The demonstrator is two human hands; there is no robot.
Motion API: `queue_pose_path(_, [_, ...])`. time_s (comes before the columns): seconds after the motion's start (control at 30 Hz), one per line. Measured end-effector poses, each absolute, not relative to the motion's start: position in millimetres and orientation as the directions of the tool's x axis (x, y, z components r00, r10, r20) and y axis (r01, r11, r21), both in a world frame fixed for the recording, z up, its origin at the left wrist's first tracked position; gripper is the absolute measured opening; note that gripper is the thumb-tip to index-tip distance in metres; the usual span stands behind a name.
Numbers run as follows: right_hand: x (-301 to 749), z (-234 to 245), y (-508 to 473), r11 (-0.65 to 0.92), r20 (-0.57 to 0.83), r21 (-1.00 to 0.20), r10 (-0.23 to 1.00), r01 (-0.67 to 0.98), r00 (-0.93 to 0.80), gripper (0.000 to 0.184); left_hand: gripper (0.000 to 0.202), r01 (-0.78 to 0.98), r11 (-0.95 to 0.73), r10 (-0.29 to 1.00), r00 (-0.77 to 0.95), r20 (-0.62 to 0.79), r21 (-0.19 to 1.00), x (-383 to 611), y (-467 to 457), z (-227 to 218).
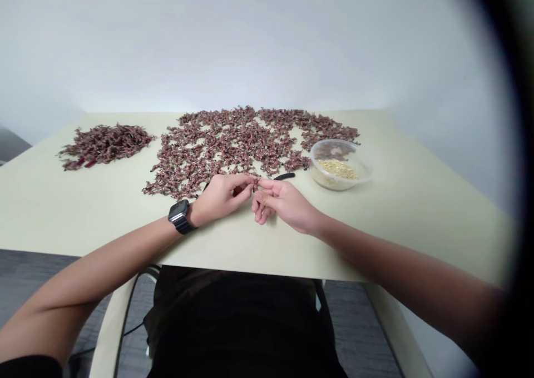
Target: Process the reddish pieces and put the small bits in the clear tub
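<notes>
My left hand [223,197], with a dark watch at its wrist, pinches a small reddish-brown piece [256,185] between thumb and fingertips. My right hand [286,203] meets it from the other side, its thumb and forefinger closed at the same piece and its other fingers curled below. The piece is too small to name and partly covered by the fingertips. Just behind my hands lies a wide spread [225,144] of many similar pieces with dark tips. A black curved handle [284,176] shows beyond my right fingers; the rest of that tool is hidden.
A denser heap [108,143] of reddish-brown pieces lies at the left, with dark red bits at its front. On the right stands a clear round plastic bowl [340,183] holding small gold-coloured bits. The pale table [233,250] meets a white wall at the back.
</notes>
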State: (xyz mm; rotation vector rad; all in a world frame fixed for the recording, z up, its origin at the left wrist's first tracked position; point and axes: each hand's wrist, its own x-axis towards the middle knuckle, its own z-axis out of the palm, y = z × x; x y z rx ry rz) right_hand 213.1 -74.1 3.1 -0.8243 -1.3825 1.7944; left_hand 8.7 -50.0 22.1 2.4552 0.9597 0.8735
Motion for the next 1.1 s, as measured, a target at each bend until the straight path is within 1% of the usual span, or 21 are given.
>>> queue_pose_path(0.2, [211,4,-76,-0.186,-0.072,-0.970,0.835,-0.156,-0.545,0.023,0.019,0.476,-0.736,0.674,0.575,0.463,0.481,9,-53,21])
queue_pose_path(0.33, [210,6,-77,-0.235,-0.106,-0.958,0.825,-0.167,-0.555,0.018,0.015,0.477,-0.789,0.614,0.605,0.507,0.387,9,-54,16])
queue_pose_path(0.47, [212,9,-77,-0.303,-0.144,-0.933,0.809,-0.194,-0.570,0.017,0.018,0.500,-0.838,0.535,0.671,0.514,0.219,6,-50,11])
queue_pose_path(0.57, [216,11,-75,-0.365,-0.177,-0.906,0.788,-0.215,-0.590,0.017,0.018,0.464,-0.886,0.406,0.753,0.517,0.020,3,-45,10])
queue_pose_path(0.63, [218,11,-73,-0.412,-0.204,-0.882,0.772,-0.229,-0.603,0.017,0.017,0.410,-0.904,0.308,0.820,0.482,-0.120,2,-42,10])
queue_pose_path(0.67, [219,10,-72,-0.428,-0.213,-0.874,0.764,-0.232,-0.609,0.017,0.018,0.388,-0.907,0.277,0.844,0.460,-0.165,1,-40,10])
queue_pose_path(0.7, [219,10,-71,-0.432,-0.215,-0.872,0.760,-0.230,-0.613,0.016,0.018,0.378,-0.908,0.269,0.855,0.444,-0.178,1,-40,10])
queue_pose_path(0.73, [219,9,-70,-0.421,-0.209,-0.879,0.762,-0.223,-0.612,0.016,0.018,0.390,-0.908,0.289,0.848,0.444,-0.154,2,-39,9])
queue_pose_path(0.77, [218,8,-70,-0.393,-0.196,-0.895,0.771,-0.211,-0.607,0.014,0.018,0.419,-0.904,0.337,0.823,0.458,-0.088,2,-39,9])
queue_pose_path(0.8, [217,7,-71,-0.351,-0.176,-0.916,0.785,-0.193,-0.594,0.011,0.017,0.456,-0.890,0.411,0.778,0.475,0.022,3,-40,9])
queue_pose_path(0.83, [216,7,-71,-0.302,-0.154,-0.938,0.805,-0.172,-0.573,0.010,0.016,0.488,-0.857,0.502,0.717,0.483,0.165,4,-41,9])
queue_pose_path(0.87, [215,7,-72,-0.249,-0.131,-0.957,0.827,-0.147,-0.546,0.018,0.016,0.501,-0.799,0.602,0.648,0.467,0.333,6,-42,10])
queue_pose_path(0.9, [213,6,-73,-0.198,-0.109,-0.973,0.849,-0.122,-0.516,0.030,0.016,0.483,-0.711,0.696,0.584,0.418,0.510,7,-43,11])
queue_pose_path(0.93, [212,6,-74,-0.156,-0.090,-0.983,0.868,-0.096,-0.489,0.043,0.016,0.432,-0.595,0.774,0.536,0.338,0.678,8,-43,13])
queue_pose_path(0.97, [211,6,-75,-0.123,-0.076,-0.990,0.881,-0.072,-0.467,0.054,0.018,0.357,-0.458,0.825,0.513,0.239,0.814,9,-43,14])
queue_pose_path(1.0, [210,5,-76,-0.099,-0.064,-0.994,0.890,-0.053,-0.452,0.061,0.019,0.276,-0.312,0.849,0.510,0.137,0.909,9,-43,15])
queue_pose_path(1.03, [209,5,-76,-0.083,-0.056,-0.996,0.895,-0.040,-0.443,0.066,0.021,0.199,-0.177,0.851,0.523,0.048,0.964,10,-42,16])
queue_pose_path(1.1, [208,3,-76,-0.066,-0.047,-0.997,0.898,-0.028,-0.437,0.070,0.022,0.085,0.016,0.827,0.559,-0.061,0.996,10,-39,15])
